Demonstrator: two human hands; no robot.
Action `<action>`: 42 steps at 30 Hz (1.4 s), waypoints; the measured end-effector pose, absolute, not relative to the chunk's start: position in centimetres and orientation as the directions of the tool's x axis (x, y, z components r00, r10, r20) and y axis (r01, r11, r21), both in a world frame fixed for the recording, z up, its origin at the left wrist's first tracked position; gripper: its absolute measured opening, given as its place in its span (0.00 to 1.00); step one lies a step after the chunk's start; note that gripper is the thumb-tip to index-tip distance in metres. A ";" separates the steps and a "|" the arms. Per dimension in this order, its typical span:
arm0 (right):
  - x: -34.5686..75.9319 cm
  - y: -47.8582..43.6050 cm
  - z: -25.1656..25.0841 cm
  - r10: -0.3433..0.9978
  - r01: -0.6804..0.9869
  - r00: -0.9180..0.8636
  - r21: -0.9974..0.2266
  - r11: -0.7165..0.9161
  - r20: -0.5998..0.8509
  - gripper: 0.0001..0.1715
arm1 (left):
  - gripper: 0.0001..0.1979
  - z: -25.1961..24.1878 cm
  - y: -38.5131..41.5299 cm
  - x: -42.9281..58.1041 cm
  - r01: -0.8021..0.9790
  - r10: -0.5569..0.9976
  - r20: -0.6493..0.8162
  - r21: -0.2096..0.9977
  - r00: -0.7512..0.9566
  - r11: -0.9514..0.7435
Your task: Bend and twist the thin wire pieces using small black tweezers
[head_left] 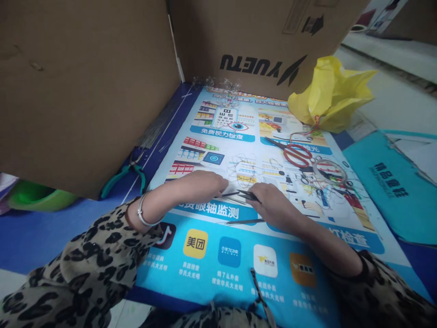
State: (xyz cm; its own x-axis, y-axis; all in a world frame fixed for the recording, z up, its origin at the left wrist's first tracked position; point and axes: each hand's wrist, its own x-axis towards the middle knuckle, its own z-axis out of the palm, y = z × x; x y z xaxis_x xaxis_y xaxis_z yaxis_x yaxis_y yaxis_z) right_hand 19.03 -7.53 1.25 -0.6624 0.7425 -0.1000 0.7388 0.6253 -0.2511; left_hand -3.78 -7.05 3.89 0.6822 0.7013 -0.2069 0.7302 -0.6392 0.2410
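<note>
My right hand point(276, 205) is closed around a dark pointed tool point(248, 195), its tip directed left; whether it is tweezers or small pliers is unclear. Close by on the left, my left hand point(203, 186) has its fingers pinched together near a thin dark strip point(231, 194). What those fingers grip is too small to make out. Just beyond both hands lies a loose tangle of thin wire point(243, 167). Below them, a slender metallic piece point(244, 222) rests on the printed poster point(211, 228).
Red-handled scissors point(297, 155), a clear ring-shaped roll point(329, 171) and a yellow crumpled paper form point(327, 95) are at right, beside a teal bag point(385, 182). Teal-handled pliers point(124, 177) lie left. Cardboard walls point(85, 91) stand left and behind. A green basin point(37, 196) is far left.
</note>
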 end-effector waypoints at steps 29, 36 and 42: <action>19.3 -7.1 0.8 0.698 0.661 -0.716 -0.323 0.678 -0.001 0.14 | 0.08 4.6 -7.2 -3.1 0.717 0.696 -0.197 0.316 0.690 -0.622; 19.3 -7.0 0.8 0.699 0.658 -0.715 -0.332 0.676 0.009 0.12 | 0.11 4.8 -6.7 -3.8 0.716 0.700 -0.176 0.296 0.692 -0.633; 19.3 -7.0 0.5 0.704 0.652 -0.709 -0.352 0.671 0.030 0.13 | 0.13 5.4 -6.8 -3.9 0.701 0.688 -0.172 0.316 0.705 -0.639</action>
State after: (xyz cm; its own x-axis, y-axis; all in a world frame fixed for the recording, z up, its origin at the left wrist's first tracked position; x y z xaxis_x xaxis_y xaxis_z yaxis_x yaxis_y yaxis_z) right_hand 19.32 -6.97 0.51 -0.7091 0.7044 0.0300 0.6520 0.6714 -0.3523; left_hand -3.88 -6.78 5.42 0.7047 0.6883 -0.1722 0.7012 -0.6389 0.3164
